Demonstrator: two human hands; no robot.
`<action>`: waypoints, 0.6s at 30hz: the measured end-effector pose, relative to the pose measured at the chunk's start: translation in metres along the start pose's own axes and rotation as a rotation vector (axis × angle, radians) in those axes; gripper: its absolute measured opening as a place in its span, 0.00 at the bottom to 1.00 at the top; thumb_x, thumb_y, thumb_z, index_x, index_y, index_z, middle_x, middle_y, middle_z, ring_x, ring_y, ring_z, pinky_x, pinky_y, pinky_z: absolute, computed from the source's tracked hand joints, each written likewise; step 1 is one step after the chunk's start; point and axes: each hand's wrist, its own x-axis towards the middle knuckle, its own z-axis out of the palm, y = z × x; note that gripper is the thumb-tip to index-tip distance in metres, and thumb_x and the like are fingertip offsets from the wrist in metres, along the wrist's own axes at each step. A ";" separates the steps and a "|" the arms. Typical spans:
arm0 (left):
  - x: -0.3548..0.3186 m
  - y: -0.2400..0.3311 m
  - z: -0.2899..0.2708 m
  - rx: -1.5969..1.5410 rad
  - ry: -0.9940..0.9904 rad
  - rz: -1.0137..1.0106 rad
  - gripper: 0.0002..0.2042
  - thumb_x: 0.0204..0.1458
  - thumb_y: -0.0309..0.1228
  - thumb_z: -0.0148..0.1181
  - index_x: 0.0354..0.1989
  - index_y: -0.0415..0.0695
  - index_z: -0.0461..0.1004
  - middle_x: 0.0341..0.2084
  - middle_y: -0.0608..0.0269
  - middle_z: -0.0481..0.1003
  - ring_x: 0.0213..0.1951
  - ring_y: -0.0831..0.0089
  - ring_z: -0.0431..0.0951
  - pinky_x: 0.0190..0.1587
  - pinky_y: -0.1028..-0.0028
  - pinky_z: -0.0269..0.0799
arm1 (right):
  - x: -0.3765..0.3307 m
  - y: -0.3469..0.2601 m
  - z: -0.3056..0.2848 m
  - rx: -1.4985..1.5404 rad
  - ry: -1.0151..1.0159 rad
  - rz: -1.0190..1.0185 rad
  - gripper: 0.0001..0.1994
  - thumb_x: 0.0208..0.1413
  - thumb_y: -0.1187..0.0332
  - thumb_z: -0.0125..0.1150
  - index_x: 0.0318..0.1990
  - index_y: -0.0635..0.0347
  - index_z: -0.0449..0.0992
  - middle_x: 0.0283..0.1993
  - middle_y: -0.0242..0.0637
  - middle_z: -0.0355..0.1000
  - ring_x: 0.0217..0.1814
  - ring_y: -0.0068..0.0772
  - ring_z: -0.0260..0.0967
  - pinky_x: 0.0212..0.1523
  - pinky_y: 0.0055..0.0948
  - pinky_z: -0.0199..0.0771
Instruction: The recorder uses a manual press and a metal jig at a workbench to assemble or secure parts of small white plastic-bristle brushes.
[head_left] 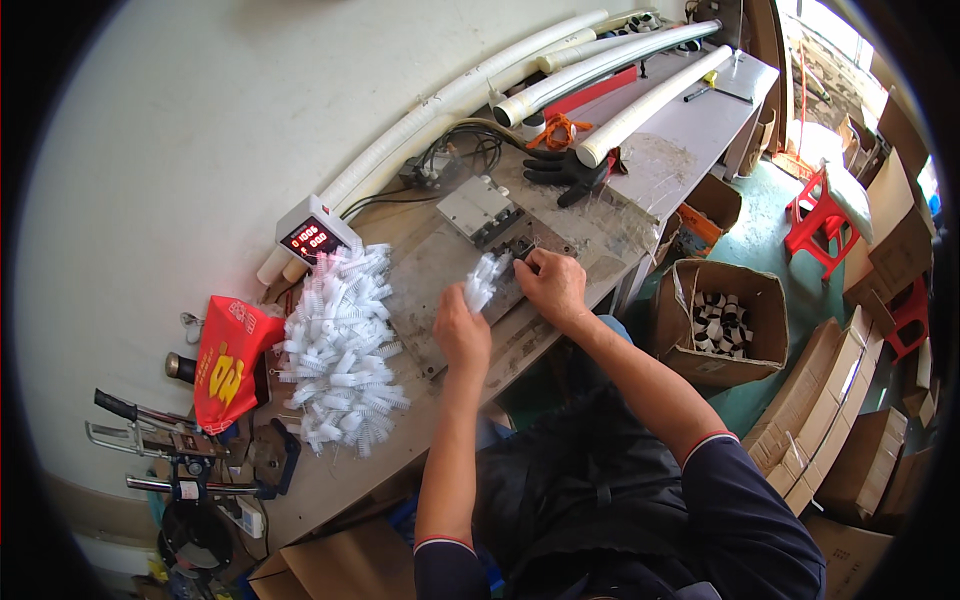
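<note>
My left hand is closed around a few small white bristle brushes, which stick up past its fingers. To its right, my right hand is closed in a pinch beside a small dark metal fixture. What its fingertips hold, if anything, is hidden. Behind both hands a grey metal block sits on a flat metal plate on the table. Left of my left hand lies a big heap of similar white brushes.
A counter box with red lit digits stands behind the heap, near a red bag and a metal clamp tool. A black glove and long white tubes lie farther back. Right of the table, a cardboard box holds black-and-white parts.
</note>
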 end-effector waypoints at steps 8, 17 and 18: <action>-0.020 -0.001 -0.018 -0.074 0.132 0.151 0.17 0.46 0.13 0.57 0.47 0.40 0.74 0.42 0.49 0.76 0.45 0.45 0.78 0.46 0.55 0.75 | 0.000 0.009 -0.006 0.315 -0.092 -0.035 0.11 0.54 0.66 0.63 0.42 0.60 0.83 0.32 0.42 0.82 0.35 0.42 0.81 0.41 0.37 0.79; -0.022 0.006 -0.021 -0.035 0.172 0.325 0.14 0.50 0.14 0.60 0.45 0.39 0.76 0.40 0.52 0.77 0.43 0.50 0.80 0.45 0.59 0.78 | 0.003 0.010 -0.024 0.899 -0.445 0.165 0.14 0.59 0.69 0.64 0.49 0.68 0.79 0.31 0.31 0.78 0.29 0.17 0.67 0.29 0.21 0.66; -0.022 0.007 -0.021 -0.037 0.164 0.334 0.14 0.50 0.14 0.60 0.45 0.39 0.76 0.40 0.52 0.77 0.43 0.50 0.81 0.44 0.59 0.78 | 0.005 0.011 -0.027 0.948 -0.475 0.253 0.13 0.61 0.68 0.65 0.49 0.67 0.79 0.31 0.31 0.77 0.27 0.15 0.65 0.27 0.19 0.63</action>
